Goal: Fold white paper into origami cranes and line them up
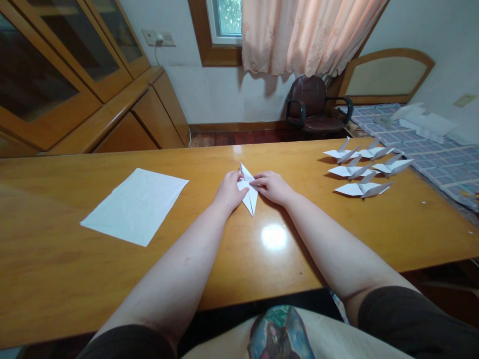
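Observation:
A partly folded white paper shape (250, 197), long and pointed at both ends, lies on the glossy wooden table (239, 259) in front of me. My left hand (229, 190) pinches its left side with closed fingers. My right hand (272, 186) presses and pinches its right edge, fingers curled onto the paper. Both hands meet over the middle of the shape.
A flat white sheet of paper (135, 205) lies to the left. Several finished folded paper cranes (364, 167) stand at the right. Beyond the table are a dark office chair (313, 104), wooden cabinets (75, 75), a curtained window and a bed at the right.

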Demonstrator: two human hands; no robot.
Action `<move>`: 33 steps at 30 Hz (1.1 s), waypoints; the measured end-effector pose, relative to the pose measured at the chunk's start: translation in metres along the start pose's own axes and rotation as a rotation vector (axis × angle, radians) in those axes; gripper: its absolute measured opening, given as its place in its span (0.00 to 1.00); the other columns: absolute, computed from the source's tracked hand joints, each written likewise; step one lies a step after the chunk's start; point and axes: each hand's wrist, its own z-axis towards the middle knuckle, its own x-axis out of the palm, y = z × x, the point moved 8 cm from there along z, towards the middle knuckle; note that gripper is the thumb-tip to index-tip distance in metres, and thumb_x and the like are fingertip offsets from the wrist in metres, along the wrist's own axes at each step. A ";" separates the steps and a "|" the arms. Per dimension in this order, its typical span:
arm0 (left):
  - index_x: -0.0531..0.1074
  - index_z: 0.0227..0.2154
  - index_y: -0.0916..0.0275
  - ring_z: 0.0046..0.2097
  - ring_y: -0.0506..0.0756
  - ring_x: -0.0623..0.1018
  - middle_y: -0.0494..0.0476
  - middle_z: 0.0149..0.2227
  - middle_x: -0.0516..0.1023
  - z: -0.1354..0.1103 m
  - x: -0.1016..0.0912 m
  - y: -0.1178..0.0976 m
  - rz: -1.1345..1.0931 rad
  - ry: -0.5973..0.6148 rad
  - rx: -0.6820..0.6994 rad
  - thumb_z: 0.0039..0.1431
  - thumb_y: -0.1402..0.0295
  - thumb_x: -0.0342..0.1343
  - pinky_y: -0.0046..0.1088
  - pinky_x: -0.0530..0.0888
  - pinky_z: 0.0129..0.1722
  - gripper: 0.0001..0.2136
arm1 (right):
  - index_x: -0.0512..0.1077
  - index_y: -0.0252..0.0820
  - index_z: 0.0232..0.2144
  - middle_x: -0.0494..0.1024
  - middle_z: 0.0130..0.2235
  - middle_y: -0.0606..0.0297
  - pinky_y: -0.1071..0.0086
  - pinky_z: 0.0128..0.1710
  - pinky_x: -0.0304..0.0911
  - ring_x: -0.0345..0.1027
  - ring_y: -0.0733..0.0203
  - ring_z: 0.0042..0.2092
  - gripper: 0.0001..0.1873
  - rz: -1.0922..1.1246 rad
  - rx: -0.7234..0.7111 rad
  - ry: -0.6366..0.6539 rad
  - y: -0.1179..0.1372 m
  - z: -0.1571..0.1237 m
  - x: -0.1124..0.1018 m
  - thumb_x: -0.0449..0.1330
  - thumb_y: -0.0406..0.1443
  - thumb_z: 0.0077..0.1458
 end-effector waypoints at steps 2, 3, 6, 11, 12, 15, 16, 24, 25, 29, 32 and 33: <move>0.69 0.42 0.62 0.52 0.57 0.71 0.60 0.48 0.71 0.000 0.000 -0.001 0.023 0.007 0.008 0.50 0.69 0.60 0.36 0.69 0.54 0.15 | 0.76 0.48 0.48 0.74 0.53 0.60 0.59 0.55 0.56 0.65 0.54 0.53 0.16 -0.019 0.008 0.018 -0.001 0.000 0.002 0.53 0.40 0.62; 0.69 0.42 0.62 0.52 0.57 0.72 0.59 0.47 0.72 0.000 0.000 -0.001 0.033 0.009 0.011 0.51 0.68 0.59 0.35 0.69 0.54 0.15 | 0.75 0.48 0.50 0.73 0.55 0.60 0.58 0.55 0.56 0.64 0.54 0.54 0.17 -0.031 0.014 0.025 -0.002 0.000 0.003 0.53 0.40 0.62; 0.70 0.43 0.62 0.51 0.57 0.72 0.60 0.47 0.72 -0.001 -0.001 -0.003 0.061 0.012 0.016 0.51 0.69 0.59 0.34 0.69 0.53 0.14 | 0.73 0.48 0.52 0.71 0.57 0.60 0.57 0.56 0.55 0.62 0.53 0.57 0.18 -0.058 0.026 0.038 -0.002 0.000 0.005 0.52 0.40 0.63; 0.74 0.42 0.63 0.52 0.57 0.72 0.60 0.49 0.74 -0.002 -0.001 -0.009 0.104 0.044 0.048 0.53 0.69 0.57 0.33 0.68 0.56 0.12 | 0.71 0.47 0.54 0.70 0.58 0.59 0.56 0.58 0.54 0.61 0.53 0.58 0.19 -0.087 0.033 0.041 -0.002 0.000 0.006 0.51 0.40 0.63; 0.75 0.42 0.62 0.53 0.57 0.72 0.60 0.51 0.73 -0.002 0.000 -0.010 0.114 0.061 0.055 0.54 0.69 0.57 0.34 0.67 0.57 0.12 | 0.71 0.48 0.54 0.70 0.58 0.59 0.55 0.58 0.54 0.61 0.53 0.58 0.20 -0.094 0.036 0.045 -0.002 0.000 0.006 0.51 0.40 0.63; 0.77 0.43 0.59 0.55 0.57 0.71 0.59 0.55 0.72 -0.002 0.006 -0.012 0.155 0.127 0.078 0.57 0.68 0.54 0.35 0.65 0.59 0.12 | 0.69 0.48 0.56 0.68 0.60 0.60 0.55 0.59 0.53 0.59 0.52 0.60 0.21 -0.111 0.046 0.051 -0.005 0.000 0.009 0.51 0.40 0.63; 0.77 0.43 0.59 0.56 0.58 0.71 0.58 0.55 0.72 -0.002 0.007 -0.012 0.169 0.143 0.092 0.57 0.68 0.53 0.35 0.65 0.59 0.12 | 0.69 0.48 0.56 0.67 0.60 0.61 0.55 0.60 0.53 0.59 0.51 0.61 0.21 -0.111 0.049 0.051 -0.006 0.001 0.010 0.51 0.40 0.63; 0.77 0.43 0.59 0.55 0.58 0.72 0.58 0.54 0.74 -0.006 0.008 -0.020 0.158 0.191 0.147 0.57 0.69 0.53 0.34 0.66 0.58 0.13 | 0.75 0.47 0.49 0.75 0.54 0.61 0.59 0.56 0.57 0.65 0.55 0.55 0.17 0.002 0.035 0.007 -0.007 0.002 0.005 0.53 0.38 0.61; 0.77 0.42 0.59 0.55 0.57 0.72 0.58 0.53 0.74 -0.007 0.009 -0.022 0.145 0.205 0.157 0.57 0.69 0.53 0.34 0.67 0.57 0.13 | 0.76 0.46 0.47 0.77 0.51 0.61 0.61 0.55 0.58 0.67 0.55 0.53 0.16 0.008 0.047 -0.010 -0.008 0.002 0.002 0.54 0.38 0.60; 0.78 0.40 0.58 0.51 0.56 0.75 0.56 0.50 0.76 -0.010 0.013 -0.028 0.078 0.265 0.184 0.57 0.68 0.52 0.33 0.69 0.55 0.12 | 0.80 0.44 0.39 0.80 0.43 0.60 0.64 0.50 0.61 0.69 0.55 0.46 0.14 -0.013 0.109 -0.057 -0.013 0.000 -0.005 0.55 0.37 0.59; 0.78 0.39 0.59 0.49 0.56 0.75 0.56 0.47 0.78 -0.011 0.013 -0.031 0.067 0.274 0.197 0.57 0.69 0.52 0.33 0.70 0.53 0.11 | 0.80 0.45 0.40 0.79 0.46 0.60 0.62 0.51 0.60 0.68 0.54 0.48 0.14 -0.044 0.113 -0.058 -0.015 0.000 -0.006 0.56 0.38 0.58; 0.77 0.39 0.59 0.49 0.56 0.75 0.57 0.46 0.78 -0.011 0.013 -0.031 0.075 0.276 0.195 0.56 0.70 0.52 0.33 0.70 0.52 0.11 | 0.80 0.46 0.42 0.78 0.48 0.60 0.61 0.52 0.60 0.67 0.53 0.49 0.14 -0.047 0.106 -0.049 -0.016 0.001 -0.005 0.55 0.38 0.59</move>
